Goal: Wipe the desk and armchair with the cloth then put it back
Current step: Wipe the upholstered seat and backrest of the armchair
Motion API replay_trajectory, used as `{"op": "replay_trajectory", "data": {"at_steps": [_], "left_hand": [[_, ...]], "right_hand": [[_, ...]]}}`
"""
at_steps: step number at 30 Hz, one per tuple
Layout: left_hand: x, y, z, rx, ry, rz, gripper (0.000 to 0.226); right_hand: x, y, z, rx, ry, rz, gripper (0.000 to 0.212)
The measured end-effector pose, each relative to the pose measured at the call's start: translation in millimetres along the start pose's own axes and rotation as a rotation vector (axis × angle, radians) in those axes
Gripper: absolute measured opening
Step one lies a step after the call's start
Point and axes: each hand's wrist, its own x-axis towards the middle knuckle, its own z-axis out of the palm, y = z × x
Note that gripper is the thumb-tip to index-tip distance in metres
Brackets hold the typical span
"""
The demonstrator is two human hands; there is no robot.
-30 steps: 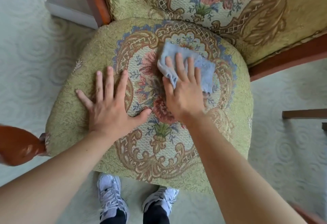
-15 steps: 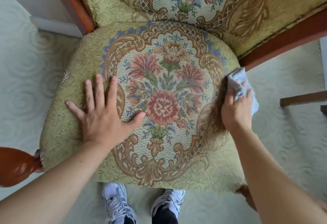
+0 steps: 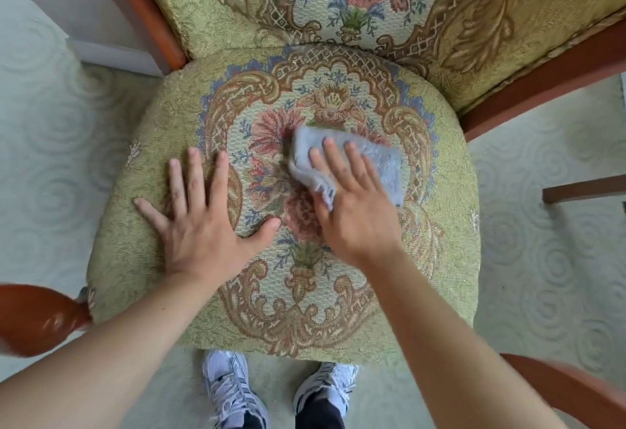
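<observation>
The armchair's round seat cushion point(image 3: 437, 259), green with a floral tapestry pattern, fills the middle of the head view. A folded light-blue cloth point(image 3: 379, 160) lies on the seat's centre. My right hand point(image 3: 352, 208) presses down on the cloth, fingers spread over it and thumb curled under its near edge. My left hand point(image 3: 200, 222) rests flat on the left part of the seat, fingers apart, holding nothing. The chair's backrest point(image 3: 237, 5) rises at the top of the view.
Polished wooden armrest ends point(image 3: 37, 320) stick out at the lower left and lower right point(image 3: 576, 391). A wooden frame rail point(image 3: 548, 69) runs along the right. Pale patterned carpet point(image 3: 50, 144) surrounds the chair. My sneakers point(image 3: 233, 391) stand below the seat's front edge.
My right hand has swept the cloth from the seat's right edge back to the centre. A second ago it was also near the centre. My left hand has stayed flat on the seat.
</observation>
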Motion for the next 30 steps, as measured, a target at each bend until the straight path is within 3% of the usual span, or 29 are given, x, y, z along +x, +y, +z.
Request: {"op": "replay_trajectory", "data": {"at_steps": [6,9,14,18,30], "left_hand": [[1,-2,3,0.035,-0.010,0.009,0.117],[2,-3,1,0.040,-0.041,0.024,0.116],[3,-3,-7,0.035,-0.115,0.024,0.114],[3,-6,-9,0.032,-0.138,0.052,0.107],[65,20,-24,0.077,-0.095,0.261,0.106]], "right_hand": [[81,40,-20,0.146,0.085,0.414,0.060],[71,19,-15,0.083,0.099,0.334,0.059],[-34,-34,11,0.102,0.012,0.061,0.059],[-69,-38,22,0.105,-0.014,0.007,0.059],[102,19,-25,0.186,-0.032,0.246,0.054]]}}
